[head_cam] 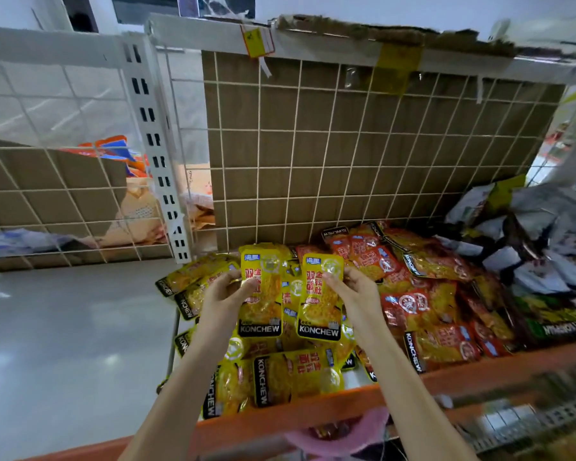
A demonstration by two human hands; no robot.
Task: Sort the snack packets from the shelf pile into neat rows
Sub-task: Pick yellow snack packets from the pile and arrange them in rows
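My left hand (pixel 228 291) grips a yellow KONCHEW snack packet (pixel 261 311) by its left edge, upright above the pile. My right hand (pixel 353 291) pinches a second yellow KONCHEW packet (pixel 320 307) near its top right corner, also upright. The two packets hang side by side, a small gap apart. Beneath them lies a loose heap of yellow packets (pixel 290 377) at the shelf's left end. Red and yellow packets (pixel 429 314) are heaped to the right of it.
The shelf has an orange front lip (pixel 313 417) and a white wire grid back (pixel 346 154) with cardboard behind. Grey and green packets (pixel 539 234) pile up at the far right. A white slotted upright (pixel 157 154) stands left; grey floor (pixel 64 344) lies below left.
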